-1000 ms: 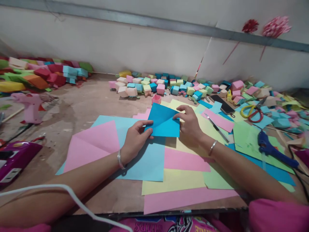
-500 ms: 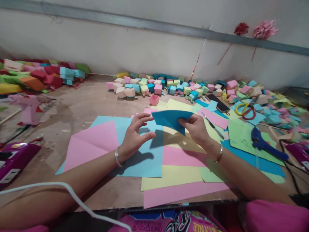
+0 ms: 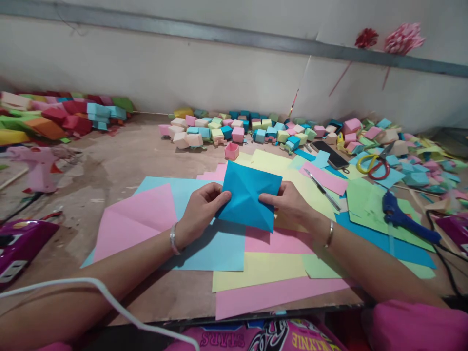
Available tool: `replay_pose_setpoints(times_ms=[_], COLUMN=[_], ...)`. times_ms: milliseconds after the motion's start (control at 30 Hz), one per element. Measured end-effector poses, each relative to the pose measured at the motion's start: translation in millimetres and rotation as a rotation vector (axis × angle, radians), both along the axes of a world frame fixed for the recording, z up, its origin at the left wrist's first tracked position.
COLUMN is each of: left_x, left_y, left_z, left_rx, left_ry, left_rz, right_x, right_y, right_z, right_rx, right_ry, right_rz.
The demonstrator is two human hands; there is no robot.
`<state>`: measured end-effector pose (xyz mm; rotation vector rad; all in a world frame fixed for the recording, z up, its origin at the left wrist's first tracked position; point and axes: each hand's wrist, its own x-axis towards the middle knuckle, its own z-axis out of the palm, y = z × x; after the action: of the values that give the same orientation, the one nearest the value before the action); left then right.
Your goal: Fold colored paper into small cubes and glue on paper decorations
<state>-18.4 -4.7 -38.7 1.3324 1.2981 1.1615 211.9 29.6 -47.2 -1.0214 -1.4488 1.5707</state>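
Note:
Between my two hands a creased blue square of paper (image 3: 248, 192) is held up above the table, its face tilted toward me. My left hand (image 3: 203, 204) pinches its left edge, thumb in front and fingers behind. On the other side, my right hand (image 3: 292, 202) grips the right edge with the thumb lying on the face. Beneath are a light blue sheet (image 3: 219, 251), a creased pink sheet (image 3: 135, 217) to the left, and yellow sheets (image 3: 263, 265) and pink strips (image 3: 278, 295) nearer me.
Many small folded paper boxes (image 3: 237, 134) line the wall. A pink glue gun (image 3: 38, 168) stands left, a blue glue gun (image 3: 405, 219) lies right. Scissors (image 3: 373, 165), a phone (image 3: 331, 155) and a craft knife (image 3: 321, 189) lie right. A white cable (image 3: 109, 292) crosses my left forearm.
My left hand, open and apart from the paper before, has closed on its left edge. The blue paper has turned from nearly edge-on to facing me.

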Motion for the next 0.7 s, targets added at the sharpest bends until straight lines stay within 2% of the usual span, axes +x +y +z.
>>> replay_pose_setpoints(times_ms=[133,333,467,567,633,700], left_x=[0.4,-3.6,-6.6,-5.5,-4.8,-5.4], left_y=[2.3,5.4,8.5,8.5,6.7,3.3], left_z=[-2.9,-10.0,-14.7,-15.0,-13.2,-10.1], left_rx=[-0.016,-0.106,-0.144,-0.148,-0.093,0.092], left_ry=[-0.020,-0.148,-0.257,-0.259,-0.182,-0.019], left_rz=[0.028,0.034,0.042,0.041,0.052,0.071], right_x=[0.8,-0.8,-1.7,-3.2,-3.4,-2.5], right_y=[6.1,5.7,3.0,5.8,9.5,12.9], right_z=[-3.7,-7.8,-7.1,-7.5,-8.7,-10.2], right_rx=[-0.053,-0.066,-0.179,-0.242,-0.282,-0.320], right_ry=[0.011,0.088,0.115,0.144,0.194,0.234], right_rz=[-0.064,-0.057,0.016,-0.032,-0.092,-0.130])
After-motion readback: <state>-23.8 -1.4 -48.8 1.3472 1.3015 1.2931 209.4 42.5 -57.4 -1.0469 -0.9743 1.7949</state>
